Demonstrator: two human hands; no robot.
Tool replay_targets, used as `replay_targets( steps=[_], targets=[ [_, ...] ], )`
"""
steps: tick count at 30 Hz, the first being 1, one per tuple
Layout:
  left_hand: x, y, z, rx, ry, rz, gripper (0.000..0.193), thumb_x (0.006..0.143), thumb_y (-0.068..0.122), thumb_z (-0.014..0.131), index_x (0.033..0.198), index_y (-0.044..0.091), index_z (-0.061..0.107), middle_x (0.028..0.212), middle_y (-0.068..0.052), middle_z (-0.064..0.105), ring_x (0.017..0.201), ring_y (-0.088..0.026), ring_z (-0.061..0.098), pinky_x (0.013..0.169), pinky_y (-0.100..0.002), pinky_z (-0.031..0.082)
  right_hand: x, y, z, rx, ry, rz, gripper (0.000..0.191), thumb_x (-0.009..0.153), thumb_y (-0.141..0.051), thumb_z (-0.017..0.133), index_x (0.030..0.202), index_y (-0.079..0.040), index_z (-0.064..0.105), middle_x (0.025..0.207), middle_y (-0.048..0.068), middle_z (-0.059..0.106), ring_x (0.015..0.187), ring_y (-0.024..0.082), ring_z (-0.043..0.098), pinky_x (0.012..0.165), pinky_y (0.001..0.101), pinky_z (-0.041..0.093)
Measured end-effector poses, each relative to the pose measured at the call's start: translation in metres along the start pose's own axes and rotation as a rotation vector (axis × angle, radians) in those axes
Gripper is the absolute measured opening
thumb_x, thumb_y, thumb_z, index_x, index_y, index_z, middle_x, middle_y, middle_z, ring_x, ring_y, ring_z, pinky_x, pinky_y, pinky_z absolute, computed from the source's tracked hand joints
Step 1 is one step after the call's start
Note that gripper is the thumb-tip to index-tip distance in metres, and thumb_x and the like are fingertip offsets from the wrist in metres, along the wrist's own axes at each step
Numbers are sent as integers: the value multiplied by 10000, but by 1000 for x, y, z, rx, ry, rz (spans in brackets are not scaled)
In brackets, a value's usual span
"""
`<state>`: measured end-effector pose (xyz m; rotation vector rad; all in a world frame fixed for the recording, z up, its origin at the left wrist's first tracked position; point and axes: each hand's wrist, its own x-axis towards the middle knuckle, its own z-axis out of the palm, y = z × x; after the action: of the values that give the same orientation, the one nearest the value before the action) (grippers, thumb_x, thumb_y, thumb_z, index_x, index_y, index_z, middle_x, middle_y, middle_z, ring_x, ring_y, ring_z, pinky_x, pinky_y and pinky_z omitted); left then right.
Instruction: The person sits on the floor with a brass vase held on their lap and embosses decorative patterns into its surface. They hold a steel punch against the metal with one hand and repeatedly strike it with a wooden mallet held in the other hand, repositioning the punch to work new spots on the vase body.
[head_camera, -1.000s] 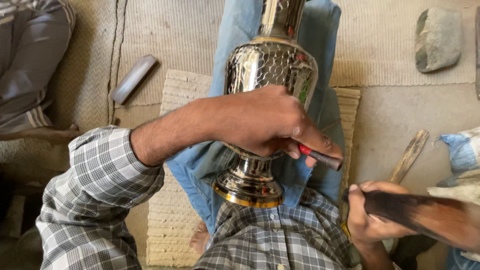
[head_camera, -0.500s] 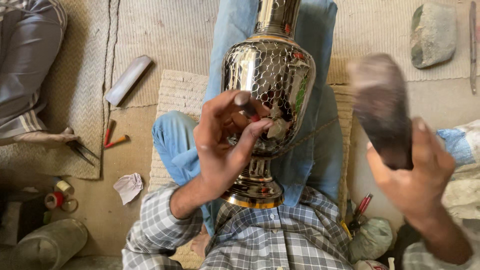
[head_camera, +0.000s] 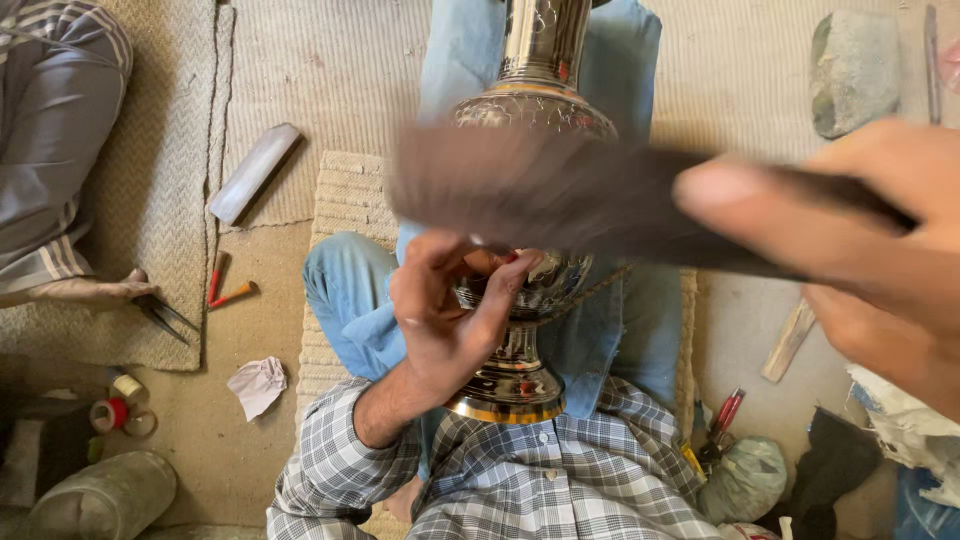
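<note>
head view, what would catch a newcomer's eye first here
A shiny metal vase lies along the person's lap at centre, the left hand pinching a small tool against its belly. Across the upper frame sweeps a dark blurred mallet, gripped by the right hand at the right edge.

daylight, soft shadows | right hand (head_camera: 880, 250) motion-blurred | vase (head_camera: 530, 200) glare

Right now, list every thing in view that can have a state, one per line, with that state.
Shiny engraved metal vase: lying along the lap, base toward the person.
Left hand: fingers curled at the vase's belly, pinching a small tool I cannot make out.
Right hand: gripping a dark mallet.
Dark mallet: raised over the vase, motion-blurred.
Pliers: lying on the mat.
</note>
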<state>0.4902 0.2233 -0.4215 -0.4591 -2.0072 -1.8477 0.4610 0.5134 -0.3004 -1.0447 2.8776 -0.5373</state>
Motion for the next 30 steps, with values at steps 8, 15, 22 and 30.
replay_targets(
  steps=[8, 15, 22, 30],
  targets=[
    [21, 8, -11, 220, -239, -23, 315, 948, -36, 796, 1234, 21, 677, 978, -74, 781, 808, -147, 768, 718, -270, 606, -19, 35, 3, -140, -90, 6, 816, 748, 107, 699, 1491, -151, 482, 870, 129, 622, 619, 194, 556, 561, 343, 485],
    [37, 5, -14, 216, -421, 130, 451, 967, 18, 776, 1381, 107, 623, 1208, -64, 763, 985, -179, 788, 801, -286, 653, -52, 27, 40, 83, 118, 346, 868, 735, 99, 741, 1534, -86, 455, 901, 131, 638, 656, 197, 594, 580, 350, 468],
    [57, 6, -19, 177, -653, 201, 558, 948, 12, 741, 1462, 146, 574, 1255, -17, 758, 999, -192, 771, 816, -322, 636, -81, 14, 72, 213, 272, 354, 603, 849, 69, 767, 1363, -52, 476, 935, 141, 665, 774, 207, 666, 659, 327, 527],
    [78, 2, -13, 132, -880, 252, 510, 964, 107, 749, 1440, 201, 593, 1283, -4, 753, 1059, -227, 770, 808, -343, 637, -102, -15, 130, 96, 527, 332, 584, 778, 90, 771, 1268, 64, 454, 931, 209, 666, 786, 303, 678, 684, 372, 540]
  ],
)
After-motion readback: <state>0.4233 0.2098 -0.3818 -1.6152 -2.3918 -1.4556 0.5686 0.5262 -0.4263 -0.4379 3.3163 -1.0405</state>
